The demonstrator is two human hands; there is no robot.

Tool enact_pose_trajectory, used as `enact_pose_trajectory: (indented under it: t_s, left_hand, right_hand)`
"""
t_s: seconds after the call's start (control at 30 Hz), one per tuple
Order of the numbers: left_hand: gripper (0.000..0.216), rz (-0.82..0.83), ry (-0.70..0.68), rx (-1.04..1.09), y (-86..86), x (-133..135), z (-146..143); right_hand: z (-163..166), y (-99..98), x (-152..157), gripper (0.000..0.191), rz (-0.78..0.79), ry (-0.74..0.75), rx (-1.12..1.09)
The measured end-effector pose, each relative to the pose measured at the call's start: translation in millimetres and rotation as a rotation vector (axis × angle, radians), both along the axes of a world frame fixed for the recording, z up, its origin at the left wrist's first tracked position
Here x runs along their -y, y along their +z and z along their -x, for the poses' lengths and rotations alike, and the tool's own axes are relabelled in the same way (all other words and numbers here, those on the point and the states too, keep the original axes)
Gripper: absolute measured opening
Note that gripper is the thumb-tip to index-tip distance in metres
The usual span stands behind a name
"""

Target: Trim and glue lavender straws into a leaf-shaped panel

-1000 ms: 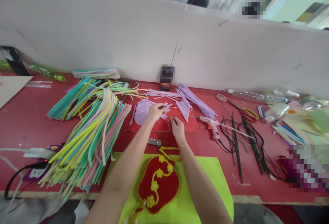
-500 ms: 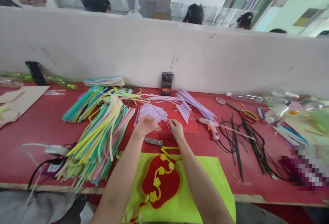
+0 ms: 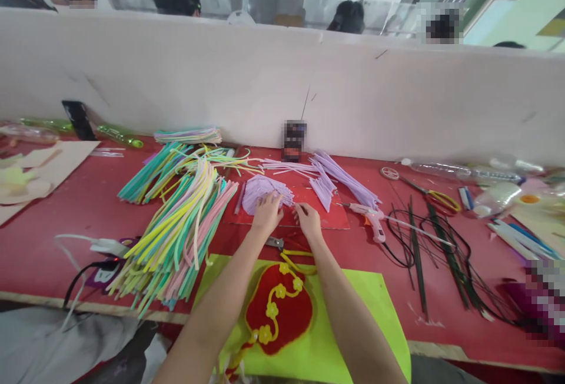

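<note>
A bright red board (image 3: pixel 333 218) lies on the red table (image 3: pixel 463 325), and the fan of lilac pipe cleaners (image 3: pixel 258 187) rests on its left part. The left hand (image 3: pixel 266 212) reaches over the near edge of this fan, its fingers bent; whether they are clamped on a stem or only touching, I cannot tell. The right hand (image 3: pixel 308 219) is over the middle of the board, just beside the fan's cut ends, thumb and fingertips close together; I cannot tell whether they pinch anything.

A short lilac bundle (image 3: pixel 323 191) lies on the board's right part, and a longer lilac bundle (image 3: pixel 351 183) runs past its far right corner. Left of the board spreads a big heap of multicoloured pipe cleaners (image 3: pixel 176 237). Right of it sit a pink glue gun (image 3: pixel 376 222) and yellow-handled scissors (image 3: pixel 444 200). Nearer the person than the board are yellow-handled pliers (image 3: pixel 276 243), partly hidden by the left arm.
</note>
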State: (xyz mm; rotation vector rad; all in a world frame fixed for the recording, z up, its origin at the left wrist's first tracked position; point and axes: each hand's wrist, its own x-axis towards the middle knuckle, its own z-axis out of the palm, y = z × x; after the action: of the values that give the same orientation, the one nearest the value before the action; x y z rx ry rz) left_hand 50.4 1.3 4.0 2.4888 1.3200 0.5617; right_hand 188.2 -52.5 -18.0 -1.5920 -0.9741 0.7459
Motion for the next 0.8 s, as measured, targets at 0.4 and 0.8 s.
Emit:
enact_pose_trajectory:
  t_s: [0.4,0.8]
  left_hand:
    - [0.044,0.058,0.016,0.022,9.2,-8,7]
    - [0.035,-0.076,0.203,0.243,3.5,-14,14]
  right_hand:
    - [-6,-0.6,2,0.031,-0.207,-0.222,-0.515]
    - [-3,4.0,3,0.02,-0.109,-0.079,-0.792]
